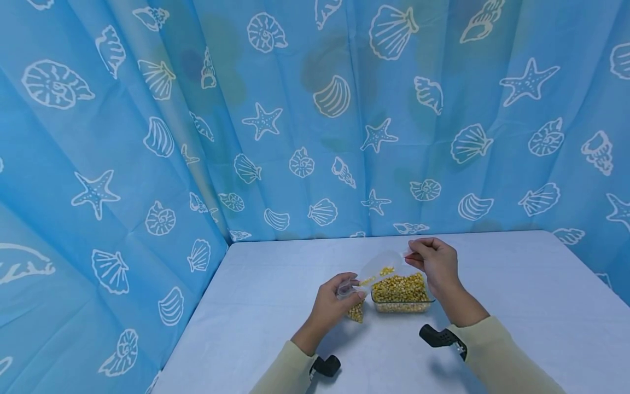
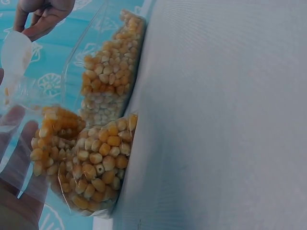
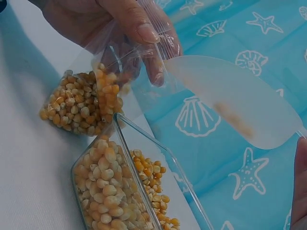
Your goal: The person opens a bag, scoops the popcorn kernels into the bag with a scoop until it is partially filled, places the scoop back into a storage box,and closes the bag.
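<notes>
Blue shell-patterned curtain (image 1: 315, 131), white table (image 1: 521, 290)

No text, label, brand or number can be read on the clear plastic zip bag (image 3: 76, 103), the clear rectangular glass container (image 1: 401, 307), the translucent white scoop (image 3: 235, 103) or the black wrist-worn devices (image 1: 435, 336); on the light-blue fabric curtain (image 1: 275, 76), only white-outlined seashells (image 1: 391, 34) and white-outlined starfish (image 1: 529, 82) are printed.

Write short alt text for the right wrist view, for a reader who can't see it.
A rounded, translucent white scoop carrying yellow corn kernels has its tip at the mouth of a clear plastic bag of kernels, gripped by the left hand. The right hand, only partly visible, holds the scoop at the right edge. Below stands a clear rectangular glass container of kernels.
</notes>
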Action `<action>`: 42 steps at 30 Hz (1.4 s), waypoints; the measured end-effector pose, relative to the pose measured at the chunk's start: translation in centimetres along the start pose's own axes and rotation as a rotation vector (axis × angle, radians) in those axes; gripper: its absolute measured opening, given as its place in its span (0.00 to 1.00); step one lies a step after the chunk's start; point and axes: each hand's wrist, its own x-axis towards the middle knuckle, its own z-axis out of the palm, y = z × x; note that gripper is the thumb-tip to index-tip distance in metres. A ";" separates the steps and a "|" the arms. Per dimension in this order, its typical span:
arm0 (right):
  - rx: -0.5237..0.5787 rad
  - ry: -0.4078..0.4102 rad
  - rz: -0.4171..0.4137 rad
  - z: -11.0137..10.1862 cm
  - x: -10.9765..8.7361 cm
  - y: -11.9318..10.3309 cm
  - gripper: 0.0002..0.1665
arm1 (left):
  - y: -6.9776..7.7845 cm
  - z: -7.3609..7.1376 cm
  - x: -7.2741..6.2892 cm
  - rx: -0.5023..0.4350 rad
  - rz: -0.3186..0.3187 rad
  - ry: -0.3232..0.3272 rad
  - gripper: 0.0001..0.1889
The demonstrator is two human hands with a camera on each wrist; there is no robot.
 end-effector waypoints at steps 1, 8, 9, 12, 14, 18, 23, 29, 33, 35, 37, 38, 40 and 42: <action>0.006 -0.005 -0.002 0.0 0.0 0.0 0.15 | 0.0 0.0 0.0 -0.001 -0.001 0.000 0.22; 0.034 -0.019 -0.028 0.1 -0.2 -0.2 0.16 | 0.1 0.0 0.0 -0.009 -0.006 0.008 0.21; 0.032 -0.019 -0.031 0.1 -0.2 -0.3 0.15 | 0.2 -0.1 0.0 -0.008 -0.005 0.010 0.21; 0.006 -0.021 -0.048 0.4 -0.2 -0.4 0.15 | 0.3 -0.2 -0.1 -0.010 0.002 0.012 0.21; -0.006 -0.023 -0.063 0.5 -0.1 -0.5 0.15 | 0.4 -0.3 -0.1 -0.009 0.010 0.012 0.21; -0.032 -0.019 -0.086 0.9 0.0 -0.7 0.14 | 0.5 -0.5 0.0 -0.004 0.015 0.015 0.22; -0.073 -0.014 -0.109 1.2 -0.1 -0.9 0.13 | 0.5 -0.7 0.0 0.006 0.019 0.026 0.22; -0.128 -0.018 -0.163 1.6 -0.2 -1.1 0.13 | 0.6 -0.9 0.1 0.021 0.011 0.044 0.23; -0.145 -0.036 -0.200 1.9 -0.2 -1.3 0.13 | 0.7 -1.2 0.1 0.024 0.005 0.064 0.23; -0.154 -0.044 -0.219 2.1 -0.1 -1.3 0.12 | 0.6 -1.4 0.1 0.019 0.004 0.071 0.24; -0.155 -0.046 -0.225 2.2 -0.1 -1.3 0.12 | 0.6 -1.5 0.1 0.005 0.003 0.072 0.23; -0.160 -0.045 -0.227 2.2 -0.1 -1.3 0.11 | 0.5 -1.5 0.2 -0.003 0.006 0.069 0.23; -0.165 -0.046 -0.233 2.3 -0.1 -1.3 0.11 | 0.4 -1.6 0.2 -0.015 0.015 0.061 0.23; -0.167 -0.046 -0.233 2.3 -0.1 -1.3 0.11 | 0.4 -1.6 0.2 -0.024 0.025 0.057 0.22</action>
